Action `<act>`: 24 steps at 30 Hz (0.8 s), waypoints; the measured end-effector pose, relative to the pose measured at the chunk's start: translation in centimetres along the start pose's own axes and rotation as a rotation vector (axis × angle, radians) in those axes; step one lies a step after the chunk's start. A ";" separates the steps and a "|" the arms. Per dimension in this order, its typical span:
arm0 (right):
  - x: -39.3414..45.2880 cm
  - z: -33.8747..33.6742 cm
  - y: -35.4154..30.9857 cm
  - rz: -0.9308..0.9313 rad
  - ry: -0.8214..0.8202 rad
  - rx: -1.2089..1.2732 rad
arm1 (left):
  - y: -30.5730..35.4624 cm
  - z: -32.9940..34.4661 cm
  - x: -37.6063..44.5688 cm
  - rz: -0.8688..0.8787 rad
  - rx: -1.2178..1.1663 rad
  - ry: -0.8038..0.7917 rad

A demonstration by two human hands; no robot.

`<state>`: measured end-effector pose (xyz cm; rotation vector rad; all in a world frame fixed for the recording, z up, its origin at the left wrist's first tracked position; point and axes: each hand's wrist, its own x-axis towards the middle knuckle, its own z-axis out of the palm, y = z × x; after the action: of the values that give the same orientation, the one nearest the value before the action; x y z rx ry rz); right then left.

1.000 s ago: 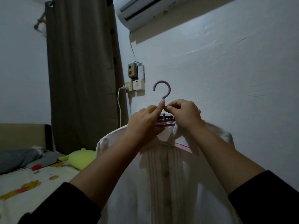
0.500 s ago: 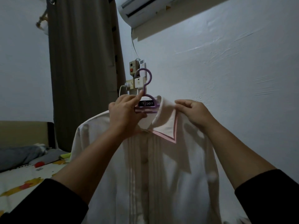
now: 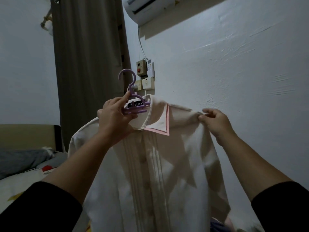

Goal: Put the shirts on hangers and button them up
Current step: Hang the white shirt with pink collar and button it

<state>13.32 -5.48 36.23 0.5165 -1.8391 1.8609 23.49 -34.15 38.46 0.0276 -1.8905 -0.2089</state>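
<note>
A white shirt (image 3: 168, 173) with a pink-edged collar and a pleated button front hangs on a purple plastic hanger (image 3: 133, 101), held up in front of the wall. My left hand (image 3: 115, 118) grips the hanger just under its hook, the index finger stretched up along the neck. My right hand (image 3: 215, 121) pinches the shirt's shoulder seam out to the right. The placket looks closed down the front; the buttons are hard to make out in the dim light.
A white wall (image 3: 234, 64) stands close behind the shirt, with a switch box and sockets (image 3: 144, 76) and an air conditioner (image 3: 150, 9) above. A brown curtain (image 3: 87, 64) hangs at the left. A bed (image 3: 20, 166) with a printed sheet lies at the lower left.
My right hand has slid from the collar out to the shirt's shoulder. The left hand has stayed on the hanger, and shirt and hanger have shifted left since a second ago.
</note>
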 end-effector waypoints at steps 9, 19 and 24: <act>-3.2 10.1 -2.9 -0.824 -0.161 -0.880 | 1.8 3.0 -2.3 0.179 0.117 -0.008; 1.5 11.6 3.6 -0.520 -0.194 -0.856 | -6.1 4.3 -6.0 0.404 0.294 -0.147; 3.5 14.4 7.7 -0.441 -0.234 -0.832 | -9.7 7.4 -7.8 0.405 0.363 -0.189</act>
<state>5.19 -19.54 32.30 0.7525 -2.2016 0.6756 18.25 -41.72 27.31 -0.1321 -2.0537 0.4208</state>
